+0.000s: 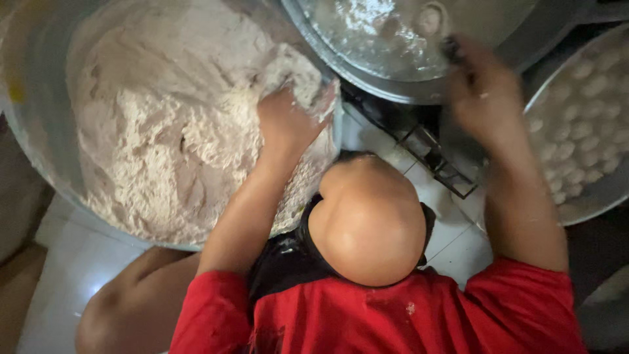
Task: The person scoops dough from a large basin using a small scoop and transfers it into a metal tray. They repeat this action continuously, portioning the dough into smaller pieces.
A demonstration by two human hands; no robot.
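While the person in the red shirt [393,314] bends over the work, the left hand [288,121], at about ten o'clock from the bowed head, is sunk in the shaggy dough [170,131] that fills the big metal basin [39,131], fingers curled around a clump. A firm, clean pull would likely keep the pieces even. At two o'clock the right hand [485,92] is blurred over the floured pan [393,39]; I cannot tell its grip. Dough balls [583,131] lie at three o'clock.

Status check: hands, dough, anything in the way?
Left hand dug into dough mass. Right hand at metal pan rim, blurred. Tray of dough balls right. Nothing blocking.
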